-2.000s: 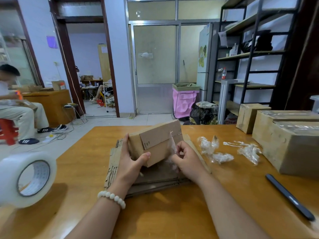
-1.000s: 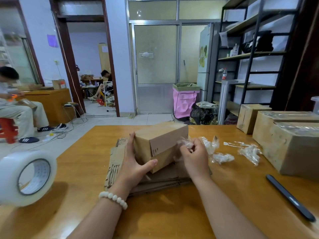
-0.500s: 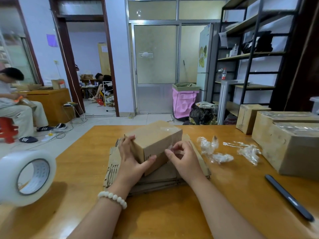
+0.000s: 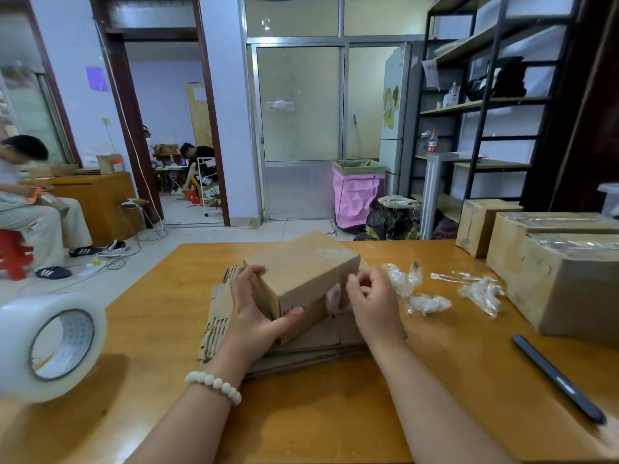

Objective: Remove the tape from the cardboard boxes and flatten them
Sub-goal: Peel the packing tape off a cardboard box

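Small box [image 4: 301, 272] resting on the flattened cardboard pile [image 4: 217, 316].
Left hand [image 4: 254, 309] grips the box's left end; right hand [image 4: 371, 299] curls at its right end beside loose tape [image 4: 333, 298], pinch unclear.

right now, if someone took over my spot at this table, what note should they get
Left hand grips the small box by its left end, on the flattened cardboard stack.
Right hand, fingers curled, sits at the box's right end by a loose bit of tape; whether it holds it is unclear.
Done: stack flattened, tape scraps on the table to the right.
Left: strip and flatten this box, then the taped boxes at far right.
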`<state>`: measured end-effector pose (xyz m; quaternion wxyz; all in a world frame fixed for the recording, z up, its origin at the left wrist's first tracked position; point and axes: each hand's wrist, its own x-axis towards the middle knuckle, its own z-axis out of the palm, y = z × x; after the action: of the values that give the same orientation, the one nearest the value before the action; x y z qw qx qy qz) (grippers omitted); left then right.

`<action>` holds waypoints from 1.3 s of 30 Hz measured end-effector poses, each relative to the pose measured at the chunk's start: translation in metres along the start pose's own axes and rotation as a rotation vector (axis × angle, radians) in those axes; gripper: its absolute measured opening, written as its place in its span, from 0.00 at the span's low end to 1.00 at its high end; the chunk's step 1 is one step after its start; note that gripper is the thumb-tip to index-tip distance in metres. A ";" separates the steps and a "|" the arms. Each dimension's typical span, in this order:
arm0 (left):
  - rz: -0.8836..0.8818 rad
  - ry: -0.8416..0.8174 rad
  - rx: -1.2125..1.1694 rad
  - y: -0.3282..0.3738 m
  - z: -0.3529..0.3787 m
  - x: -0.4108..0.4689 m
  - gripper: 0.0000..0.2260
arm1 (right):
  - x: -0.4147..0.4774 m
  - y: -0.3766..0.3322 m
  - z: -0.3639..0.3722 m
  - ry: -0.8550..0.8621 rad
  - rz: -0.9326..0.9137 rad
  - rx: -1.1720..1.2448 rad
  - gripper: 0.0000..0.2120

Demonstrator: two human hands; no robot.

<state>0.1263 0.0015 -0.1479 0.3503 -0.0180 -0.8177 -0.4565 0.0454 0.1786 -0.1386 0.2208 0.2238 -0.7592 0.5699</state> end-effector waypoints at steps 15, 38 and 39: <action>0.188 0.062 0.078 0.003 0.004 0.001 0.33 | 0.003 -0.002 -0.002 0.266 -0.418 -0.338 0.12; 0.562 0.116 0.370 -0.001 0.011 0.001 0.35 | 0.007 -0.001 -0.011 0.132 0.016 -0.077 0.07; 0.527 0.133 0.340 -0.001 0.010 0.001 0.35 | 0.008 -0.004 -0.011 0.130 0.072 -0.027 0.07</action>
<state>0.1195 0.0083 -0.1516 0.5072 -0.1403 -0.8247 -0.2071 0.0426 0.1879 -0.1282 0.2520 0.1560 -0.7584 0.5806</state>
